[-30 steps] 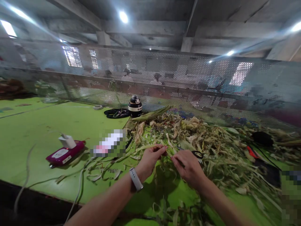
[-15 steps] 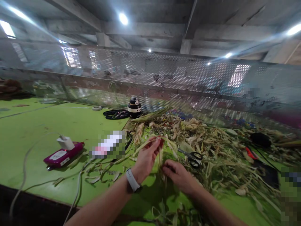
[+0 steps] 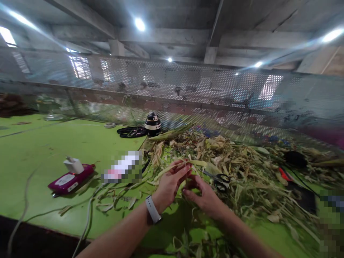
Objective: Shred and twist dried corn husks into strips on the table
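My left hand point(image 3: 170, 184), with a pale watch strap point(image 3: 153, 209) at its wrist, pinches pale green corn husk strips point(image 3: 197, 163) between thumb and fingers. One strip sticks out to the right, others trail to the left. My right hand point(image 3: 201, 195) is close against it, fingers curled at the lower part of the strips; its fingertips are partly hidden. Black-handled scissors point(image 3: 222, 182) lie just right of my hands, their blades partly under husk. A large heap of dried husk point(image 3: 242, 168) spreads behind and to the right.
On the green table point(image 3: 80, 139) are a purple power strip point(image 3: 71, 181) with a white plug point(image 3: 73, 165), a pale cable point(image 3: 90, 211), a blurred-out item point(image 3: 122, 166) and a black jar point(image 3: 153, 125). A perforated metal screen point(image 3: 172, 93) stands along the back.
My right hand has moved up from lower on the strips to beside the left fingers. The strip's end now lies out to the right instead of hanging down. The left hand keeps its pinch.
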The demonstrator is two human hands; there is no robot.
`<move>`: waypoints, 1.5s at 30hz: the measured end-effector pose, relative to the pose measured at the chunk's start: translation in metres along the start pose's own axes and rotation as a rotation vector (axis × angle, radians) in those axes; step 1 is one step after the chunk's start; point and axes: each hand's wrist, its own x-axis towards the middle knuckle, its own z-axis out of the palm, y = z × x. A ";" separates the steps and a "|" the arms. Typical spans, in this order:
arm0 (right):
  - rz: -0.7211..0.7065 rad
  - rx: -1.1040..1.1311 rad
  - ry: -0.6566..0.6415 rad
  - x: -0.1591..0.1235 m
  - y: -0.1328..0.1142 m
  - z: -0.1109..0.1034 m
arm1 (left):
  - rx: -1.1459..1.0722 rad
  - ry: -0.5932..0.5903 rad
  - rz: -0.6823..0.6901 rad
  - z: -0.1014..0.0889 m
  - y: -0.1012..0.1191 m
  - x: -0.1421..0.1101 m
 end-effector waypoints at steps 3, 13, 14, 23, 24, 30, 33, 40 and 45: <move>-0.053 -0.190 0.056 -0.002 0.000 0.001 | 0.096 0.038 0.001 -0.001 0.004 0.000; -0.432 -0.742 0.351 -0.003 -0.008 -0.026 | 0.446 -0.043 -0.074 -0.004 0.002 -0.003; -0.392 -0.669 0.326 -0.002 -0.007 -0.026 | 0.460 -0.062 -0.076 -0.004 0.002 -0.004; 0.010 -0.204 0.204 -0.001 -0.006 -0.022 | 0.699 -0.077 0.048 0.003 0.017 -0.014; 0.007 -0.201 0.210 -0.001 -0.006 -0.021 | 0.709 -0.097 0.060 0.003 0.017 -0.014; 0.014 -0.166 0.259 0.000 0.000 -0.021 | 0.659 -0.215 0.030 -0.004 0.005 -0.006; 0.101 -0.099 0.309 0.001 0.002 -0.021 | 0.644 -0.172 0.045 -0.005 0.001 -0.001; -0.035 -0.336 0.368 -0.002 0.001 -0.016 | 0.573 0.006 0.062 -0.010 0.006 0.008; -0.266 -0.785 0.257 -0.007 0.003 -0.012 | 0.763 0.027 0.133 -0.018 0.000 0.013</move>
